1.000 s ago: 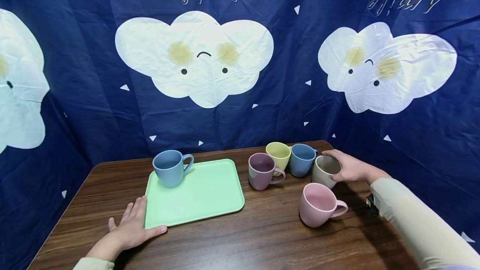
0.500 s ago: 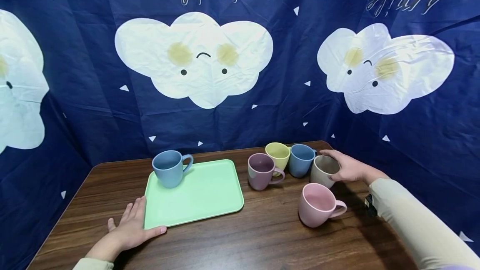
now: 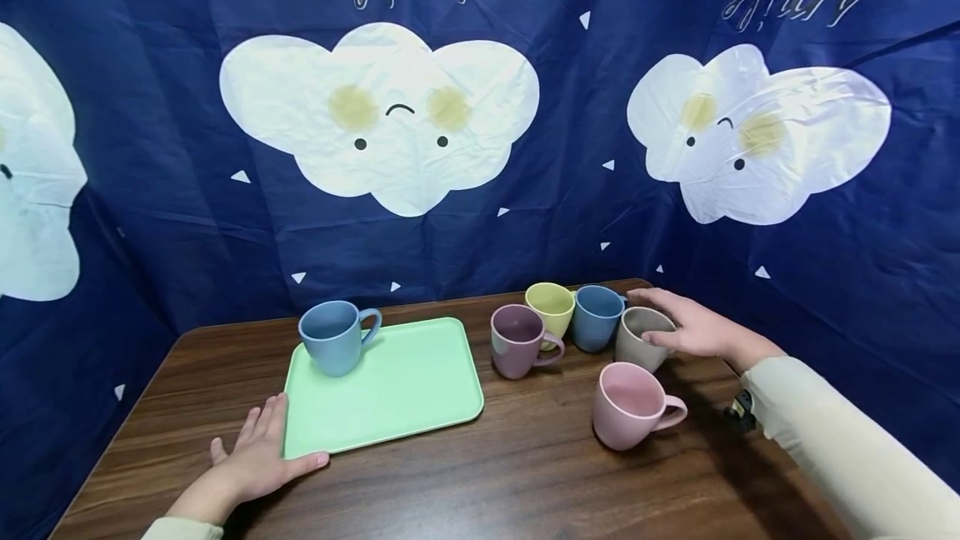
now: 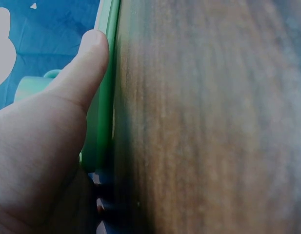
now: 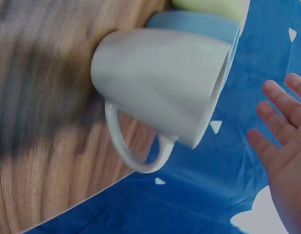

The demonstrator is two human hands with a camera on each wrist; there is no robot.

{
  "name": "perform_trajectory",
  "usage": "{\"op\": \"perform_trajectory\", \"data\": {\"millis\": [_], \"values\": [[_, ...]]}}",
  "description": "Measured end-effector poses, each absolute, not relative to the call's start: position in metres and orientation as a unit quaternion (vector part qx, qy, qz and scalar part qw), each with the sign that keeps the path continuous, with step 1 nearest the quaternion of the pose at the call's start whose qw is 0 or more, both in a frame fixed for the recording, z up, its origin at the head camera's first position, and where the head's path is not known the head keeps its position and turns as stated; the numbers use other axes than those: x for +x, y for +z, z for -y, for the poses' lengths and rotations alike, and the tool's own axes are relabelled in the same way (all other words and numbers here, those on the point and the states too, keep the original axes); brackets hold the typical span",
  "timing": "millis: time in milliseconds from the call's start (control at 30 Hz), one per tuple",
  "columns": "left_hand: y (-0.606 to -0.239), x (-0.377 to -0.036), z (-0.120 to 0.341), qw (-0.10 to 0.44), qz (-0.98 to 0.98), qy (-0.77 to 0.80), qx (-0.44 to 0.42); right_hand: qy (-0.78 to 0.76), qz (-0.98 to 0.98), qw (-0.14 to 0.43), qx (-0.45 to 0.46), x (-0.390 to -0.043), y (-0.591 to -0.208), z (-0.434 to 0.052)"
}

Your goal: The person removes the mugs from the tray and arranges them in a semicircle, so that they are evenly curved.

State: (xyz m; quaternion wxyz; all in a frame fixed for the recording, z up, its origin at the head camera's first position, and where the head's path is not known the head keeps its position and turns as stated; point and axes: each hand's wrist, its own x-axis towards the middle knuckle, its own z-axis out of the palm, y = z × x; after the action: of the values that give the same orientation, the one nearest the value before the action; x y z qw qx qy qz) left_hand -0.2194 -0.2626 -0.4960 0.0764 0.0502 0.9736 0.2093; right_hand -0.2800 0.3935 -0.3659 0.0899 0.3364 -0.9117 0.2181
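In the head view, my right hand (image 3: 690, 325) hovers beside and above a grey-beige mug (image 3: 636, 348), its fingers spread. The right wrist view shows that mug (image 5: 155, 80) upright on the table with its handle free, and the fingers (image 5: 277, 117) apart from its rim. My left hand (image 3: 258, 452) rests at the near left corner of a light green tray (image 3: 397, 390), fingers along the left side and thumb on the front edge. A blue mug (image 3: 333, 344) stands at the tray's back left corner.
Left of the grey-beige mug stand a second blue mug (image 3: 595, 323), a yellow mug (image 3: 553, 307) and a purple mug (image 3: 516, 348). A pink mug (image 3: 626, 415) stands in front. A dark blue cloud-printed curtain (image 3: 450, 248) hangs behind the wooden table (image 3: 450, 482).
My right hand has let go of the grey-beige mug and lifted slightly, its fingers opening. The left hand has stayed at the tray. The head view has shifted a little.
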Motion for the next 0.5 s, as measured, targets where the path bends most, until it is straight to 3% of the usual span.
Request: {"op": "perform_trajectory", "data": {"millis": [167, 500], "values": [[-0.496, -0.220, 0.265, 0.080, -0.973, 0.210, 0.051, 0.170, 0.910, 0.105, 0.362, -0.261, -0.364, -0.379], [-0.494, -0.222, 0.265, 0.099, -0.971, 0.215, 0.043, 0.150, 0.917, 0.039, 0.367, -0.230, -0.386, -0.361]]}}
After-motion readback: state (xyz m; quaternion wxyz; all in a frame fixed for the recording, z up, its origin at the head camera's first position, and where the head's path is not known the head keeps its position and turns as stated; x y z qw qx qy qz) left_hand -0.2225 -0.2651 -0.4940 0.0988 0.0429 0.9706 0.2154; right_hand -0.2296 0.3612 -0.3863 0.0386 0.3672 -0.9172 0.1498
